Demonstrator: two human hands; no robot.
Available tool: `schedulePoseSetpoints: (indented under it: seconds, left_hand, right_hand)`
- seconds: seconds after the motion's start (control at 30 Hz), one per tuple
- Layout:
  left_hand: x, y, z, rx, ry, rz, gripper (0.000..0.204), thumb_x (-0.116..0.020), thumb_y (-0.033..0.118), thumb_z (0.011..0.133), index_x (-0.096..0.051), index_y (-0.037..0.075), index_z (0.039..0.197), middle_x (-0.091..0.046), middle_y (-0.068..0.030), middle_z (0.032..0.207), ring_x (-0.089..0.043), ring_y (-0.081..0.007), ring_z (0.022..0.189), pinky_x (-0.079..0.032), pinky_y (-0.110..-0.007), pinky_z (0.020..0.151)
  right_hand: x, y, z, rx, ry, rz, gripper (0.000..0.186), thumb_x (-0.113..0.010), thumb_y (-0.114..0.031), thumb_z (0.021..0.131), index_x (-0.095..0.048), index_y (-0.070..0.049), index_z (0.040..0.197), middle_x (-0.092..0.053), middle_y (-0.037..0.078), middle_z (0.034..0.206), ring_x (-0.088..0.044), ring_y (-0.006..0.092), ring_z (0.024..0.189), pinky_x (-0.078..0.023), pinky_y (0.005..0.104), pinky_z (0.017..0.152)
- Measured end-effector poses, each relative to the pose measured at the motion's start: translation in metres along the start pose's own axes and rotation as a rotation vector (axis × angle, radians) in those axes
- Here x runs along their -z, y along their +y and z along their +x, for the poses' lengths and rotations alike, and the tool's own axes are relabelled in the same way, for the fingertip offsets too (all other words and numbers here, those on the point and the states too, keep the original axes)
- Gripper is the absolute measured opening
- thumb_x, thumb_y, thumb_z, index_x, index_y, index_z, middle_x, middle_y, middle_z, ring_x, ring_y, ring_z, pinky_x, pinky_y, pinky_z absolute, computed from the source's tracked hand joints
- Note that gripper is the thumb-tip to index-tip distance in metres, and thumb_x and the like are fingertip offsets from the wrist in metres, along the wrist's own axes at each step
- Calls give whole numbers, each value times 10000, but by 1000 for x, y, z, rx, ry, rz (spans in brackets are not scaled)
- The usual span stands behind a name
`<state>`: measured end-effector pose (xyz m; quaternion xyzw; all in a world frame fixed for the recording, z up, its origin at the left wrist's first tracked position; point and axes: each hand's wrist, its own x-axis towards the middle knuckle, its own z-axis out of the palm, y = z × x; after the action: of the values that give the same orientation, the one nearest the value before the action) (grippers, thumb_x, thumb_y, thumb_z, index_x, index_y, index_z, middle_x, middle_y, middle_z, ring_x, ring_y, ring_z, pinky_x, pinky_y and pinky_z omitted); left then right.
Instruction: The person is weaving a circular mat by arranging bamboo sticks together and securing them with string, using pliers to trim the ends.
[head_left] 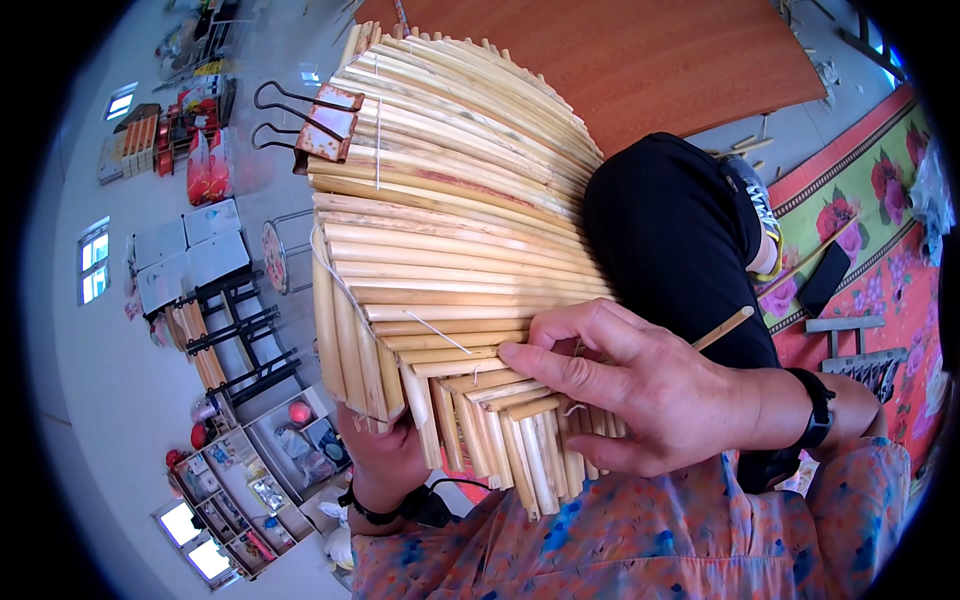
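Observation:
A fan-shaped panel of pale reed stalks (460, 240), laid side by side and stitched with white thread (437, 332), lies across my lap. A rusty binder clip (332, 122) pinches its upper left edge. Along the near edge, short stalk ends (535, 465) turn down at an angle. My right hand (640, 390) rests on the near part, its fingers bent over the stalks and the index fingertip touching them by the thread. One stalk (724, 328) sticks out beyond that hand. Under the near left corner, my left hand (385, 450) holds the panel, with its fingers mostly hidden.
My bent knee (670, 230) in black cloth stands against the panel's right side. Beyond lies a reddish-brown board (650, 60). To the right, a floral mat (850, 230) bears a dark phone-like object (826, 280). Shelves (250, 490) and a stool (275, 255) stand to the left.

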<state>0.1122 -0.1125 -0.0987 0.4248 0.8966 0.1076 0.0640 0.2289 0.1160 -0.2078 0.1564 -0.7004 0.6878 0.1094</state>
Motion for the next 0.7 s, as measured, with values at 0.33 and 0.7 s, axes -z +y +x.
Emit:
schedulePoseSetpoints:
  seconds: [0.33, 0.7]
  left_hand:
    - [-9, 3, 5, -3, 48, -21, 412, -705, 209, 833, -644, 20, 1194, -625, -173, 1242, -587, -388, 1144, -397, -483, 1019]
    - [-11, -7, 0, 58, -37, -134, 447, -687, 161, 848, -602, 34, 1268, -591, -166, 1296, -565, -375, 1185, -392, -474, 1041]
  right_hand:
    - [-1, -2, 3, 3, -10, -31, 806, -713, -55, 713, -380, 9, 1444, -442, 200, 1264, -512, 368, 1139, -478, 390, 938]
    - [-2, -3, 3, -1, -24, -48, 851, -732, -63, 682, -370, 19, 1448, -424, 218, 1265, -504, 388, 1135, -472, 399, 943]
